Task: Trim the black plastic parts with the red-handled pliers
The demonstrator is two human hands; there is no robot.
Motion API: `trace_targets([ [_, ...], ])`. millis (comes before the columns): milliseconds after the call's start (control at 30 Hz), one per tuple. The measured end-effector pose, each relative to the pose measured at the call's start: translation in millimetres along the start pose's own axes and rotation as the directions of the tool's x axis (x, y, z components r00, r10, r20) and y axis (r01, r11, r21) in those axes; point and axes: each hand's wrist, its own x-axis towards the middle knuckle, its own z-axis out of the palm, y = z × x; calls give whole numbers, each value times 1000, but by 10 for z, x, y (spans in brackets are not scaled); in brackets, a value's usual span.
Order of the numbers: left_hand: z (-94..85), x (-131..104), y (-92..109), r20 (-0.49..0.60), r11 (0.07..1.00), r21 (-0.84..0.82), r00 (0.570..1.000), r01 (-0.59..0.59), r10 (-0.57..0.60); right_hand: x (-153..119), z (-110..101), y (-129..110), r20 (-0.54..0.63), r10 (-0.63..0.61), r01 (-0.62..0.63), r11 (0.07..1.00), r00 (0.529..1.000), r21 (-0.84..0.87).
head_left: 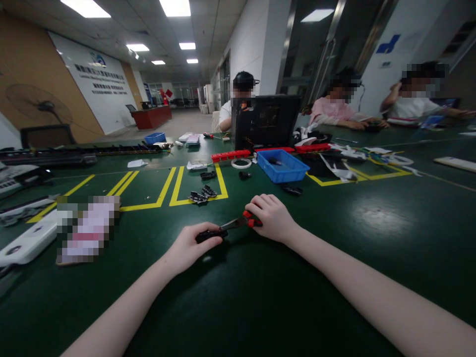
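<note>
Near the middle of the green table, my left hand is closed around a small, dark, elongated part, its fingers hiding much of it. My right hand grips a pair of scissors by the red and black handles. Their metal blades point left and reach the end of the dark part; whether they touch or cut it I cannot tell. Beyond my hands, similar black pieces lie in a small group inside a yellow-taped outline, with another black piece farther back.
A blue bin stands ahead, with a black piece before it and a tape roll beside it. Red power strips and a large black case are behind. A pixelated phone-like object lies left. Several people sit across the table.
</note>
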Motion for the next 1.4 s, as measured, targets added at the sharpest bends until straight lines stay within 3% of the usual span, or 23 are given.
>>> trace_targets([
  [633,37,-32,1,8,997,-75,1000,12,-12,-5,-17,-15,8,7,-7,1000,1000,14],
  [1033,34,-28,-5,-85,997,34,993,-75,78,-14,31,-26,94,7,-17,993,996,116],
  [1400,40,-26,-1,-50,997,65,998,-45,49,-18,32,7,17,-19,17,996,1000,90],
])
